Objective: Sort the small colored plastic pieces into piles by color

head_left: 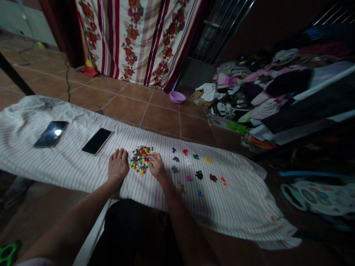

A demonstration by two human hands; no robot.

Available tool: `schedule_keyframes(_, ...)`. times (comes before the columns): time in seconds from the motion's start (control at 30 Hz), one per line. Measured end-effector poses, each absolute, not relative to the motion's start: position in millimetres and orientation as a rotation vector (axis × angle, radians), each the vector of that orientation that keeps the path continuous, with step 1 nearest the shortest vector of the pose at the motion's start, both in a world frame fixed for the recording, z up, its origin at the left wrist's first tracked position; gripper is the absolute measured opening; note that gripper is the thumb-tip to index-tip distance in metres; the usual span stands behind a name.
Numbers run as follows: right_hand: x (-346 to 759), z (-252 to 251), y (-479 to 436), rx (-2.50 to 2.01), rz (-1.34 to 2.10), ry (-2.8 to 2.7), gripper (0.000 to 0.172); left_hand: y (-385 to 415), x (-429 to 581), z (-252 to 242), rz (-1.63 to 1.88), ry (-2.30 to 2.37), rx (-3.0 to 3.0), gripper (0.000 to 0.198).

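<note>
A mixed pile of small coloured pieces [139,159] lies on a striped cloth [233,207]. Just left of it, my left hand [118,165] rests flat on the cloth with its fingers stretched out, holding nothing. At the pile's right edge, my right hand [157,167] has thumb and fingertips pinched together; whatever is between them is too small to make out. Farther right lie several small single-colour groups, among them a red group [185,152], a yellow group [208,159], a dark green group [199,174], a brown group [213,177] and a blue group [199,193].
Two phones, a dark one [50,136] and a white-edged one [97,141], lie on the cloth to the left. Beyond, a purple basin [177,97] stands on the tiled floor before a flowered curtain [130,40]. Heaped clothes [249,83] fill the right side.
</note>
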State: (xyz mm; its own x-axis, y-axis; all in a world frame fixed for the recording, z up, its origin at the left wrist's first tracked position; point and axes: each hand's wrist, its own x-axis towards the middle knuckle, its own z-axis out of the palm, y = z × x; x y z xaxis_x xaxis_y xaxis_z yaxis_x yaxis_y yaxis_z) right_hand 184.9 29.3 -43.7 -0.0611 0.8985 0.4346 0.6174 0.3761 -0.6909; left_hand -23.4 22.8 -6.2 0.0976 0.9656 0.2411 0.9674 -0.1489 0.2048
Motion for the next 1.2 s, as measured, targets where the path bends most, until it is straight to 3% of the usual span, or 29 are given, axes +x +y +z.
schedule_keyframes(0.27,183.5,-40.9,24.3,-1.34,0.404,-1.751,0.02,23.2,-23.3,-6.3,-0.492,-2.025,-2.319,0.045)
schedule_keyframes(0.63,182.1,-45.4,25.9,-1.334,0.456,-1.673,0.013,22.3,-22.9,-3.4,-0.473,-2.04,-2.307,0.044)
schedule_keyframes(0.97,182.1,-33.4,19.6,-1.399,0.502,-1.514,0.016,22.5,-23.0,-7.5,-0.517,-2.016,-2.286,0.043)
schedule_keyframes(1.2,228.4,-22.6,43.0,-1.576,0.298,-1.313,0.017,23.0,-24.2,-11.0,-0.502,-1.99,-2.285,0.045)
